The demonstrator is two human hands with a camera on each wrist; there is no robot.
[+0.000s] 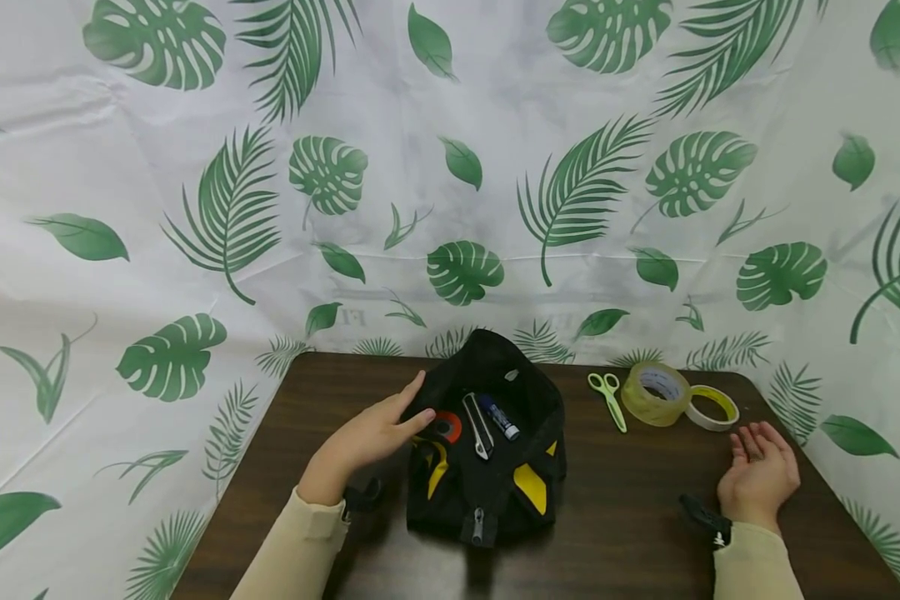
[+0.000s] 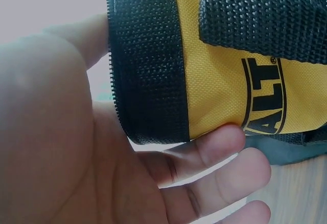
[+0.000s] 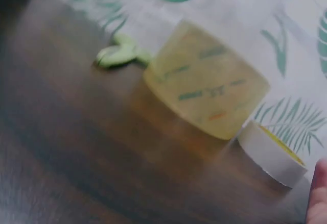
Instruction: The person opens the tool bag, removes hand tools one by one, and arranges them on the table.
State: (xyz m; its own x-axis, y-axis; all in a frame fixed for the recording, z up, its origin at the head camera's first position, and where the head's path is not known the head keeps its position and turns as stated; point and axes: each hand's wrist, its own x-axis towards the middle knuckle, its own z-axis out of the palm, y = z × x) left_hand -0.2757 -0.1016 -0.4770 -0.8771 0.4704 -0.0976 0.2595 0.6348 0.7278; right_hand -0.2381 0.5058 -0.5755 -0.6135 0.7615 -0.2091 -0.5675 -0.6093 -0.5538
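Observation:
A black and yellow tool bag (image 1: 442, 512) stands unzipped at mid-table. Inside it lie a roll of tape with a red ring (image 1: 448, 427), a utility knife (image 1: 478, 426) and a blue glue stick or marker (image 1: 499, 417). My left hand (image 1: 367, 437) holds the bag's left rim, thumb at the inner side of the zipper edge (image 2: 115, 89) and fingers (image 2: 219, 178) outside against the yellow fabric. Palm up, my right hand (image 1: 761, 473) is at the table's right side with fingers loosely curled and nothing in it, just below a white tape roll with a yellow core (image 1: 708, 421).
Left of the white roll stands a wide clear tape roll (image 1: 648, 410), overlapping it in the head view. Green scissors (image 1: 607, 400) lie between that roll and the bag. A leaf-printed white sheet (image 1: 390, 283) hangs behind and beside the dark wooden table (image 1: 607, 533).

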